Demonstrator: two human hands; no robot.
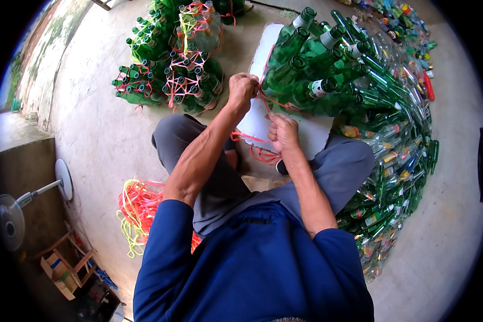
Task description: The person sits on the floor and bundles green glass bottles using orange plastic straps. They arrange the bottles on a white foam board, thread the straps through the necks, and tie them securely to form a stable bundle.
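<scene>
A cluster of green glass bottles (283, 86) stands on a white board (255, 120), with red plastic twine (290, 108) around its lower part. My left hand (242, 90) is closed on the twine at the cluster's left side. Lower and to the right, my right hand (283, 133) grips another stretch of the same twine, its fingers curled. Loose red twine trails from near my right hand over the board's front edge. The far side of the cluster is hidden by the bottles themselves.
Bundles of bottles (193, 80) tied with red and yellow twine stand at the upper left. A large heap of loose bottles (386, 161) lies on the right. Tangled red and yellow twine (139, 209) lies by my left elbow. A standing fan (40, 193) is at the far left.
</scene>
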